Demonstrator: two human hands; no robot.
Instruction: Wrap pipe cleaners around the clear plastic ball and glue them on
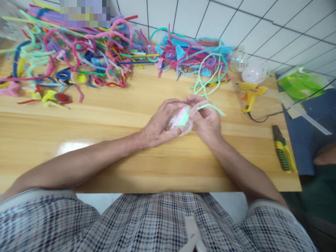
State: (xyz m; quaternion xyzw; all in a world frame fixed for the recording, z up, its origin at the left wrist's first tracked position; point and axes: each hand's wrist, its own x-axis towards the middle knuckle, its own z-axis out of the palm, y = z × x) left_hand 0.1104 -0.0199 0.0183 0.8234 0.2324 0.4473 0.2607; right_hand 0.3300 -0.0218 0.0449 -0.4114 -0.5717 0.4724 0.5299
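Note:
Over the middle of the table, my left hand (160, 122) is closed around a small clear plastic ball (187, 130) with pink and mint-green bands across it. My right hand (207, 120) pinches a mint-green pipe cleaner (211, 106) between thumb and fingers at the ball's right side. One end of that pipe cleaner sticks out to the right, past the fingers. Its other part seems to lie against the green band, though my fingers hide where they meet. Just beyond my hands lie loose, bent mint-green pipe cleaners (207, 75).
Piles of coloured pipe cleaners (86, 52) cover the table's back left and centre. At the right are a yellow glue gun (250, 94) with a cord, clear plastic balls (253, 71), yellow-green pliers (282, 150) and a green packet (301, 84). A tiled wall (189, 17) stands behind.

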